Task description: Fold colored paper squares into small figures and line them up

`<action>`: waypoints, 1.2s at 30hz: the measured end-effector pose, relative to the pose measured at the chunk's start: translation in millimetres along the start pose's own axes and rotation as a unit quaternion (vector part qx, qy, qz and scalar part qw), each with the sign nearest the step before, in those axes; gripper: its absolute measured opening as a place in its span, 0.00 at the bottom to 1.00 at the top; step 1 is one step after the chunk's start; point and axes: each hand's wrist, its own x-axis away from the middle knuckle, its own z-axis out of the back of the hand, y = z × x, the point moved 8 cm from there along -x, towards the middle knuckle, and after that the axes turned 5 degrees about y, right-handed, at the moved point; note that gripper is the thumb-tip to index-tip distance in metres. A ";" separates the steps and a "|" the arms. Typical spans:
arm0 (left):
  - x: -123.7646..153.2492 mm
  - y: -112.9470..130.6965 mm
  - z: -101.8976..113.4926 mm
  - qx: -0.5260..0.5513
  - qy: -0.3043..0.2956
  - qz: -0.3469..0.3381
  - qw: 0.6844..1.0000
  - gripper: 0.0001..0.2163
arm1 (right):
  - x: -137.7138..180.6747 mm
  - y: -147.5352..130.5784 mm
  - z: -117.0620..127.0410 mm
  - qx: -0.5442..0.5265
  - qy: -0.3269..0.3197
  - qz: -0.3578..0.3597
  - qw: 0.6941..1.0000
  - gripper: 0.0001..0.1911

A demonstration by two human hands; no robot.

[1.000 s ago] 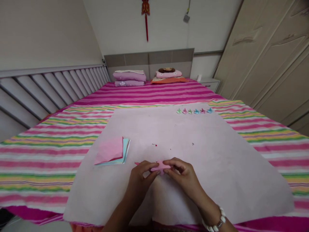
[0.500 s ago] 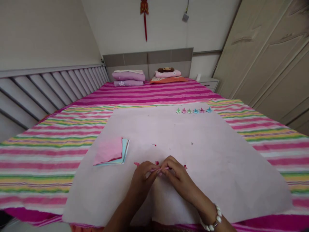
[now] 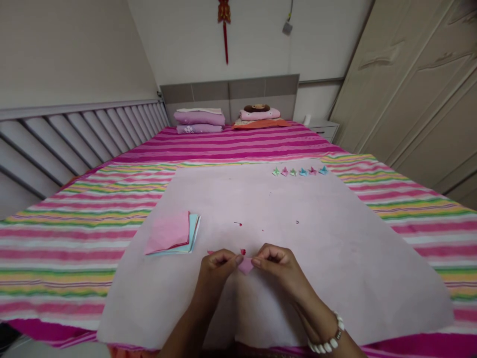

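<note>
A small folded piece of pink paper point(image 3: 246, 266) is pinched between my left hand point(image 3: 217, 271) and my right hand point(image 3: 278, 268), low over a pale pink sheet point(image 3: 335, 248) spread on the bed. Both hands have their fingers curled closed on the paper from either side. My right wrist wears a white bead bracelet point(image 3: 328, 340). A stack of square papers point(image 3: 171, 233), pink on top with light blue and green beneath, lies to the left of my hands. Tiny red scraps point(image 3: 243, 251) lie just beyond my fingers.
A row of several small folded paper figures point(image 3: 300, 171), green, pink and blue, stands at the sheet's far right. The bed has a striped cover point(image 3: 74, 233). Folded blankets and pillows point(image 3: 201, 121) sit at the headboard. A wardrobe point(image 3: 421, 89) is to the right.
The pink paper looked like a wider star shape a second ago, then a thin strip; now it shows as a small point hanging between my fingertips. My hands stayed in place.
</note>
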 end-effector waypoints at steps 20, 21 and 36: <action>4.6 -15.6 -16.2 0.100 -0.085 0.075 0.988 0.09 | 7.2 11.2 -14.3 -0.128 -0.045 -0.104 0.985 0.13; 4.5 -15.9 -16.1 0.098 -0.085 0.074 0.989 0.08 | 7.5 11.0 -15.1 -0.137 -0.047 -0.107 0.984 0.12; 2.4 -19.4 -18.9 0.098 -0.088 0.084 0.988 0.09 | 1.1 8.9 -11.0 -0.075 -0.055 -0.064 0.994 0.12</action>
